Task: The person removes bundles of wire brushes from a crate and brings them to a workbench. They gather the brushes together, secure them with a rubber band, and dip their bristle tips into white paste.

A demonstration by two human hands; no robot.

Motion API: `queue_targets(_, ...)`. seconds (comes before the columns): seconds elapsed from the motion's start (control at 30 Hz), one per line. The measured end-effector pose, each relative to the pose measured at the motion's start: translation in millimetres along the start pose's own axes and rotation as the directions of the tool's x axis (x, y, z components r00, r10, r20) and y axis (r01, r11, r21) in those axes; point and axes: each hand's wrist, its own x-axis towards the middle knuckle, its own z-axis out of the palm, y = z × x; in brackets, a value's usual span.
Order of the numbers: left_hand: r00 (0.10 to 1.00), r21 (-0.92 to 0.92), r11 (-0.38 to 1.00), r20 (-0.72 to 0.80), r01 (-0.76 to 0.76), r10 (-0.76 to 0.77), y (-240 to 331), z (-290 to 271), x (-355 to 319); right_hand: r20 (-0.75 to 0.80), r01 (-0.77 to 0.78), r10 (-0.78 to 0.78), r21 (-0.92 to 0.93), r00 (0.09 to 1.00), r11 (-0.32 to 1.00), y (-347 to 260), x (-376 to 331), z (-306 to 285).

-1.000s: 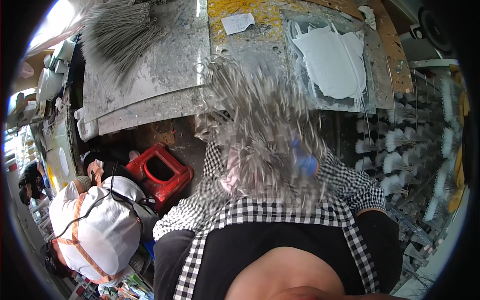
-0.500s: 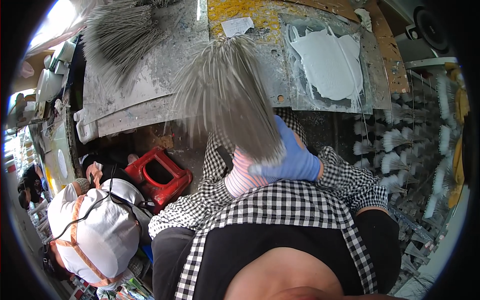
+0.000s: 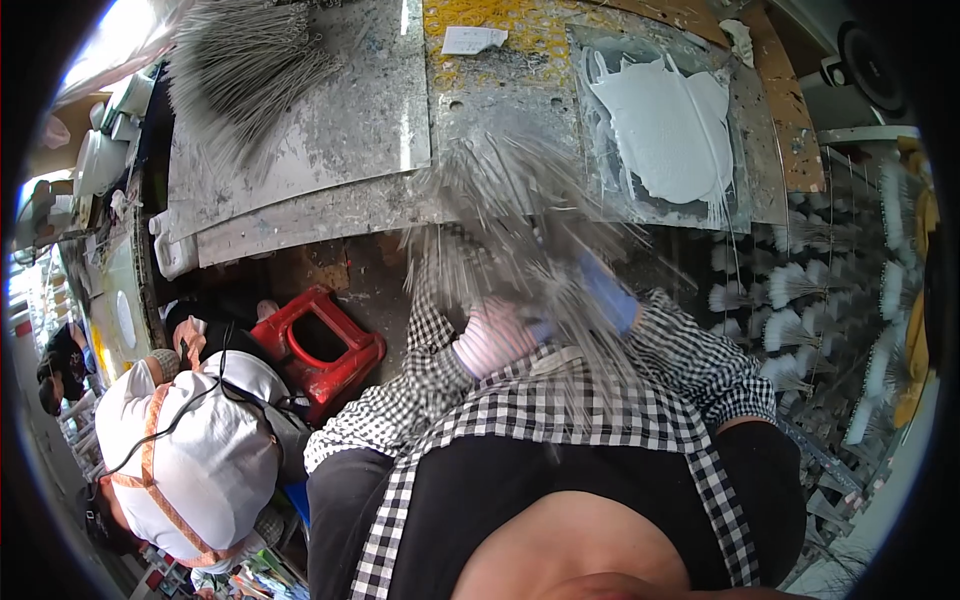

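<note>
A loose bundle of thin grey wire-like strands (image 3: 500, 180), badly smeared by motion, spreads from the table's front edge down over my lap. My left hand (image 3: 497, 338), in a pale pink-and-white striped glove, is closed around its lower left part. My right hand (image 3: 608, 292), in a blue glove, is against the right side of the bundle. Strands cover most of its fingers, so their grip is hidden. Further strands fan across my checked apron (image 3: 480, 415). On the table's far left rests a second pile of grey strands (image 3: 250, 75) with small looped ends.
A board with a thick white paste (image 3: 665, 125) lies at the table's right. Nearby is a paper slip (image 3: 474, 40). A red plastic stool (image 3: 345, 350) stands left of my knees, beside a person in a white top (image 3: 190, 460). White-tufted brushes (image 3: 800, 285) hang on racks at right.
The bundle, earlier gathered and leaning up over the table, has dropped toward my lap and fanned out to the right. Its strands now cover much of my right hand.
</note>
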Motion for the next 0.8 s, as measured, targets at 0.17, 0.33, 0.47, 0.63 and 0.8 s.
queue_targets(0.17, 0.93, -0.538, 0.842, -0.328, -0.039, -0.166, -21.9, 29.0, -0.2, 0.233, -0.553, 0.613, -0.278, 0.755, 0.786, -15.0, 19.1, -21.4)
queue_targets(0.33, 0.939, -0.778, 0.588, -0.332, -0.221, -0.086, -23.5, -14.8, -28.5, 0.349, -0.282, 0.402, -0.346, 0.846, 0.895, 1.7, -0.9, -25.2)
queue_targets(0.47, 0.715, -0.728, -0.121, -0.686, -0.675, 0.137, -42.7, -104.4, -9.0, 0.477, -0.247, 0.547, -0.554, 0.688, 0.795, -31.7, 20.8, -7.6)
queue_targets(0.63, 0.712, -0.675, 0.225, -0.676, -0.702, 0.192, 57.2, -117.6, -17.8, 0.582, -0.139, 0.294, -0.296, 0.758, 0.945, -2.2, 21.2, -18.9)
queue_targets(0.8, 0.409, -0.283, 0.38, -0.859, -0.881, 0.308, 86.1, -170.8, -36.8, 0.515, 0.457, -0.063, -0.691, 0.855, 0.56, -127.0, 53.7, 14.1)
